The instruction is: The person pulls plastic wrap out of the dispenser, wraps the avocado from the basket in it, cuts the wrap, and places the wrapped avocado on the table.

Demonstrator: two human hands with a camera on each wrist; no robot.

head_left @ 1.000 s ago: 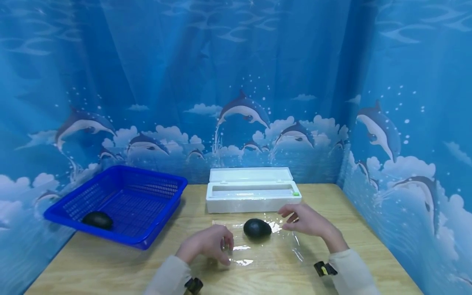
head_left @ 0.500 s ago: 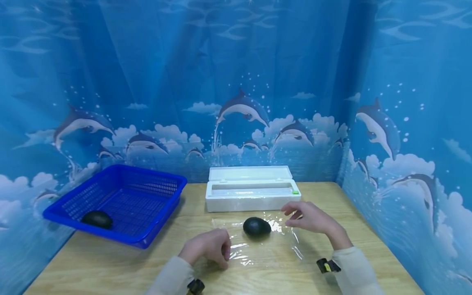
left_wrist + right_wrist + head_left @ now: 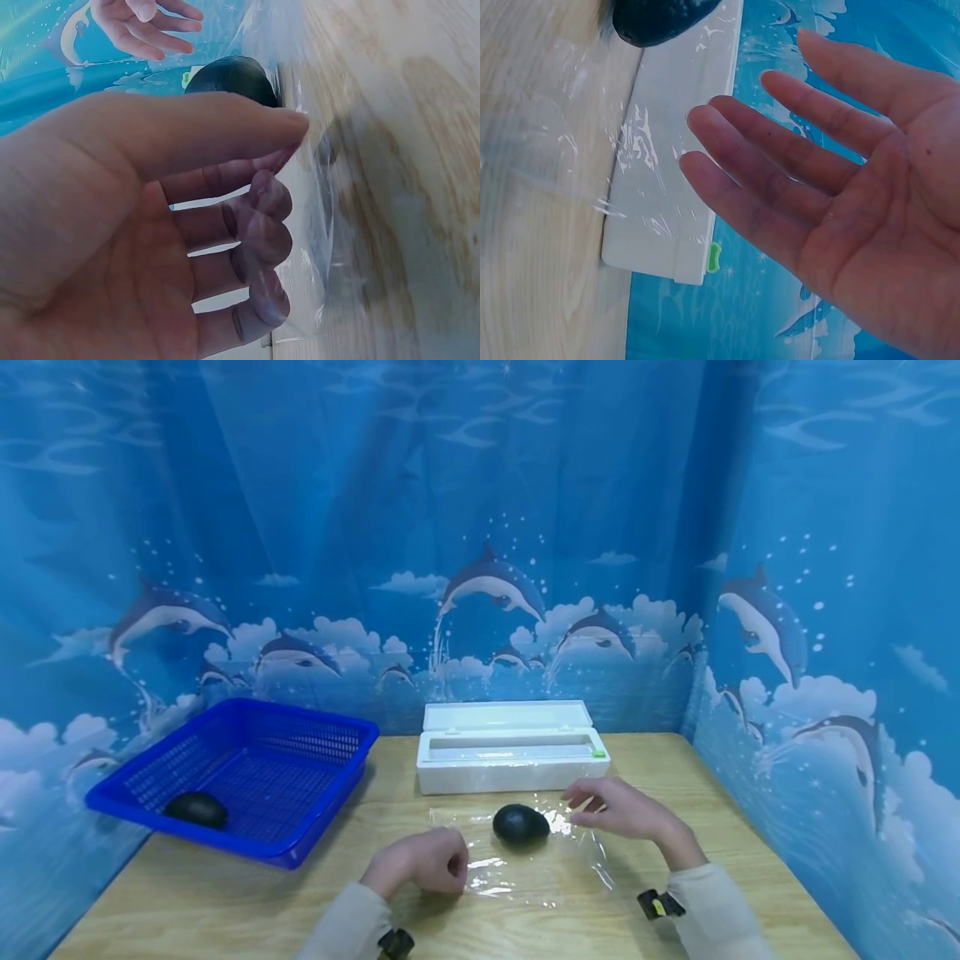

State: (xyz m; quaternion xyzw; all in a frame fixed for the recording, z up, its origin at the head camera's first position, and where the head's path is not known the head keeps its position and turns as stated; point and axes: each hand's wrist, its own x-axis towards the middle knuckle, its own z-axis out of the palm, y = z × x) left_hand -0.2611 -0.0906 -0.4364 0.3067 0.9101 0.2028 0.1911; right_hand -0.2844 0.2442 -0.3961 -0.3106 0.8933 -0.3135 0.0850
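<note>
Left hand (image 3: 423, 862): pinches clear film (image 3: 528, 870) at its near left corner
Right hand (image 3: 624, 810): relaxed, holding nothing, right of dark fruit (image 3: 520, 825)
Film: beneath fruit on bench (image 3: 517, 937); likely light, clingy; hold by corners
Fruit: probably firm, smooth; cup its middle

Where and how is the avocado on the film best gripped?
The avocado is probably best gripped from above, across its wide middle, on near and far sides: it lies lengthwise left to right, narrower end pointing right, with plastic film beneath it.
</note>
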